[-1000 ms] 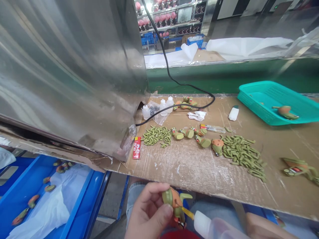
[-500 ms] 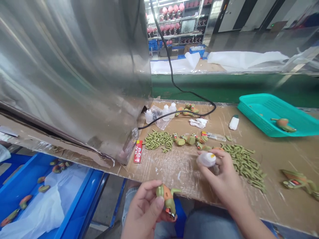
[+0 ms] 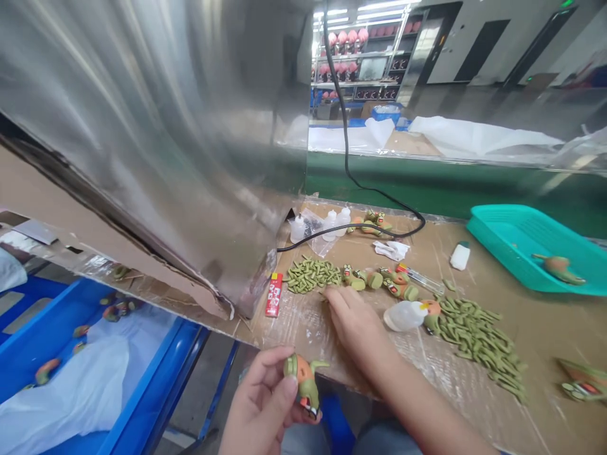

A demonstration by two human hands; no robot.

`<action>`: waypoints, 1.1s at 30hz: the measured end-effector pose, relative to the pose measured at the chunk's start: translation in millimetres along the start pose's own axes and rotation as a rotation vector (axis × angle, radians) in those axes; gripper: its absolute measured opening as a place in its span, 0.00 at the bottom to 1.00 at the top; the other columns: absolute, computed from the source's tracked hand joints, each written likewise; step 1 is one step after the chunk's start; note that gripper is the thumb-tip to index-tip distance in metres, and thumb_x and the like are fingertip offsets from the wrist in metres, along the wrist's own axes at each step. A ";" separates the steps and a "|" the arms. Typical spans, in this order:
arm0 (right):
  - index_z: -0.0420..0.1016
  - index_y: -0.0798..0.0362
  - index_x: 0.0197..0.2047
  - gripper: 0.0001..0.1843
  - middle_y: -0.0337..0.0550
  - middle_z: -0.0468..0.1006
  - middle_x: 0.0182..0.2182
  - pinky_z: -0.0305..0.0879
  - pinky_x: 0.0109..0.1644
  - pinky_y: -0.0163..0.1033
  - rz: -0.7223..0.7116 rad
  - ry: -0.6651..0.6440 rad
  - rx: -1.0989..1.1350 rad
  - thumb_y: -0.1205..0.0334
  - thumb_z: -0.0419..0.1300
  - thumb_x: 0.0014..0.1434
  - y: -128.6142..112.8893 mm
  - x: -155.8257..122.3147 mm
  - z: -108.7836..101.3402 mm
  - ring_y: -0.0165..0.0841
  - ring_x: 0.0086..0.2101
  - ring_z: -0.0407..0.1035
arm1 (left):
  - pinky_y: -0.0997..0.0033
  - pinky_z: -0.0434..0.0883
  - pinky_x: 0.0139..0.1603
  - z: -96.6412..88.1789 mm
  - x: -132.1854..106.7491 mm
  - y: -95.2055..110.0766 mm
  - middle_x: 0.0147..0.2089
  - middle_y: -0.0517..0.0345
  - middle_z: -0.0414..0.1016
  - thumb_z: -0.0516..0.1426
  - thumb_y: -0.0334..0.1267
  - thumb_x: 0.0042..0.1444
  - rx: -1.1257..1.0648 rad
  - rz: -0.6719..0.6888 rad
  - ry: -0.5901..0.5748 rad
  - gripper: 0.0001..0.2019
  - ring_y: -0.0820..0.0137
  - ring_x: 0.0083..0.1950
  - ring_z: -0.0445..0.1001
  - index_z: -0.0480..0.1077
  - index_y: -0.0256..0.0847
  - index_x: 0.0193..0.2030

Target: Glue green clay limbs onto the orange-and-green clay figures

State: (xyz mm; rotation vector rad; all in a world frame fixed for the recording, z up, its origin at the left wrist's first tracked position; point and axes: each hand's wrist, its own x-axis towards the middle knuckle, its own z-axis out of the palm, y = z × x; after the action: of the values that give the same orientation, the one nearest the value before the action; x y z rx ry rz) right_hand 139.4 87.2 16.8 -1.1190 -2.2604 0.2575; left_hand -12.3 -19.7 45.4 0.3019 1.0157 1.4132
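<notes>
A: How far along is the toy figure (image 3: 303, 379) in the left hand (image 3: 263, 404)?

B: Partway, I'd judge. A thin green limb (image 3: 320, 364) sticks out on one side, while the orange part shows a small dark mark, perhaps a socket, with nothing fitted in it.

A: How is it held?

B: Thumb and fingers are closed around it, in front of the near edge of the tabletop (image 3: 308, 332).

A: And the right hand (image 3: 351, 316)?

B: Its fingers are bent down, close together, just beside the left pile of green pieces (image 3: 313, 275). I cannot tell whether they grip a piece.

A: The bottle (image 3: 402, 316)?

B: It lies on its side, untouched, its yellow tip by another figure (image 3: 432, 308).

A: What's left?

B: Plenty of material, it seems: that pile, plus the right pile of green pieces (image 3: 484, 344). More figures (image 3: 353, 278) sit in a row, too small to judge their limbs. Others lie in the blue crate (image 3: 142, 395), one in the teal basket (image 3: 502, 259); whether those are finished, I can't say.
</notes>
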 end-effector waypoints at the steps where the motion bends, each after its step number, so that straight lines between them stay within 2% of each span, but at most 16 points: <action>1: 0.67 0.56 0.38 0.09 0.45 0.69 0.37 0.64 0.41 0.42 0.018 -0.021 -0.012 0.75 0.48 0.62 4.5 5.5 7.2 0.37 0.38 0.64 | 0.67 0.76 0.22 -1.5 -0.9 0.5 0.28 0.57 0.81 0.68 0.37 0.40 -0.001 -0.006 -0.005 0.12 0.70 0.23 0.75 0.77 0.42 0.35; 3: 0.67 0.56 0.36 0.07 0.41 0.67 0.33 0.64 0.40 0.43 0.060 -0.045 -0.011 0.75 0.50 0.60 10.9 10.7 14.9 0.36 0.36 0.64 | 0.68 0.76 0.22 -4.7 -2.1 1.5 0.28 0.57 0.81 0.68 0.37 0.40 -0.001 -0.010 -0.008 0.12 0.70 0.22 0.75 0.77 0.42 0.35; 5: 0.68 0.56 0.38 0.09 0.43 0.67 0.34 0.63 0.40 0.45 0.106 -0.055 0.030 0.75 0.49 0.59 12.6 9.6 13.4 0.37 0.36 0.64 | 0.68 0.76 0.22 -7.2 -2.2 2.0 0.28 0.57 0.81 0.68 0.37 0.40 0.002 -0.002 -0.005 0.12 0.70 0.22 0.75 0.77 0.42 0.34; 7: 0.69 0.56 0.42 0.13 0.48 0.67 0.37 0.64 0.40 0.47 0.159 -0.056 0.111 0.73 0.46 0.58 9.9 3.9 4.8 0.41 0.37 0.65 | 0.68 0.76 0.22 -8.2 -1.4 1.5 0.28 0.57 0.81 0.68 0.37 0.40 0.006 0.001 -0.006 0.12 0.70 0.22 0.75 0.76 0.42 0.34; 9: 0.70 0.54 0.42 0.13 0.51 0.69 0.38 0.65 0.40 0.48 0.231 -0.053 0.224 0.68 0.46 0.59 3.0 -5.3 -7.8 0.42 0.38 0.67 | 0.68 0.76 0.22 -7.8 0.0 -0.2 0.28 0.58 0.80 0.68 0.38 0.40 0.006 -0.008 -0.019 0.12 0.70 0.22 0.75 0.76 0.42 0.34; 13: 0.66 0.51 0.37 0.07 0.41 0.74 0.27 0.70 0.30 0.38 0.401 -0.114 0.522 0.60 0.49 0.63 -21.1 -30.6 -35.0 0.35 0.27 0.72 | 0.69 0.76 0.23 -4.2 1.6 -4.9 0.28 0.58 0.80 0.68 0.40 0.40 0.006 -0.038 -0.072 0.13 0.71 0.23 0.74 0.77 0.43 0.35; 16: 0.64 0.50 0.38 0.07 0.37 0.75 0.23 0.68 0.26 0.31 0.603 -0.261 0.924 0.56 0.53 0.63 -39.5 -48.5 -51.9 0.31 0.23 0.71 | 0.70 0.76 0.24 -0.3 0.2 -7.6 0.29 0.57 0.80 0.68 0.39 0.41 0.018 -0.047 -0.136 0.13 0.71 0.25 0.75 0.77 0.43 0.36; 18: 0.69 0.50 0.36 0.08 0.37 0.74 0.24 0.65 0.25 0.29 0.694 -0.293 1.111 0.54 0.58 0.61 -46.9 -56.3 -60.4 0.29 0.23 0.69 | 0.72 0.75 0.25 2.6 -1.6 -9.1 0.30 0.57 0.80 0.68 0.38 0.42 0.024 -0.048 -0.188 0.12 0.70 0.27 0.75 0.77 0.44 0.37; 19: 0.71 0.49 0.34 0.08 0.37 0.73 0.25 0.64 0.26 0.29 0.678 -0.257 1.107 0.54 0.60 0.59 -48.9 -58.7 -63.6 0.29 0.24 0.68 | 0.72 0.75 0.25 4.2 -2.8 -9.9 0.29 0.58 0.80 0.68 0.37 0.42 0.027 -0.049 -0.213 0.12 0.70 0.28 0.75 0.77 0.44 0.37; 21: 0.75 0.46 0.31 0.07 0.37 0.70 0.28 0.64 0.29 0.31 0.555 -0.133 0.946 0.55 0.61 0.58 -50.3 -61.0 -68.1 0.30 0.27 0.67 | 0.71 0.76 0.26 7.5 -5.1 -11.5 0.30 0.58 0.79 0.67 0.37 0.43 0.035 -0.056 -0.252 0.12 0.70 0.29 0.75 0.77 0.44 0.37; 24: 0.77 0.44 0.31 0.06 0.38 0.68 0.29 0.66 0.36 0.33 0.443 0.012 0.776 0.55 0.61 0.59 -50.3 -62.5 -70.1 0.33 0.33 0.66 | 0.70 0.76 0.26 12.2 -8.9 -13.7 0.31 0.57 0.79 0.68 0.37 0.42 0.062 -0.081 -0.281 0.12 0.70 0.29 0.75 0.76 0.44 0.37; 30: 0.76 0.42 0.34 0.03 0.37 0.69 0.30 0.67 0.36 0.33 0.399 0.059 0.842 0.58 0.61 0.59 -53.0 -72.6 -63.2 0.33 0.34 0.65 | 0.70 0.76 0.27 18.4 -16.3 -18.0 0.30 0.58 0.79 0.68 0.37 0.41 0.082 -0.106 -0.311 0.13 0.71 0.29 0.75 0.76 0.43 0.36; 33: 0.75 0.41 0.37 0.05 0.37 0.69 0.31 0.68 0.35 0.33 0.332 0.089 0.821 0.62 0.61 0.59 -53.6 -77.1 -61.3 0.33 0.35 0.66 | 0.72 0.75 0.28 21.1 -19.0 -18.3 0.30 0.58 0.80 0.69 0.36 0.40 0.085 -0.091 -0.302 0.13 0.71 0.29 0.75 0.76 0.44 0.35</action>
State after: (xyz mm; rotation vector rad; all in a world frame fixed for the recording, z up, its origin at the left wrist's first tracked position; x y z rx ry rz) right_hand 176.1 -11.4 55.5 -0.9914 -1.5994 1.1209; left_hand 18.4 -32.4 51.9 0.5092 0.8309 1.2018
